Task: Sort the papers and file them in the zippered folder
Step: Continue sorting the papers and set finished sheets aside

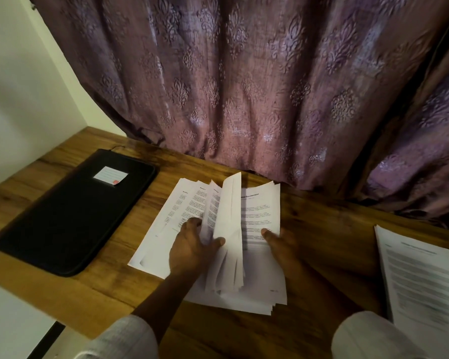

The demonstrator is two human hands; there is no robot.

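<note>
**Hands part a paper stack beside the folder**

On the brown wooden table [322, 216], a closed black zippered folder [70, 211] lies at the left. At centre, the left hand [192, 244] pinches lifted sheets of a fanned stack of white printed papers [259, 203]. The right hand [280, 242] lays its thumb on the open page; its fingers are hidden, so I cannot tell its grip. A second pile of printed white sheets [423, 275] lies near right.

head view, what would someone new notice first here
The fanned papers at the middle of the table stand out: the left hand grips lifted sheets while the right hand thumbs the page below. Left of them lies a closed black folder; a purple patterned curtain fills the back.
</note>
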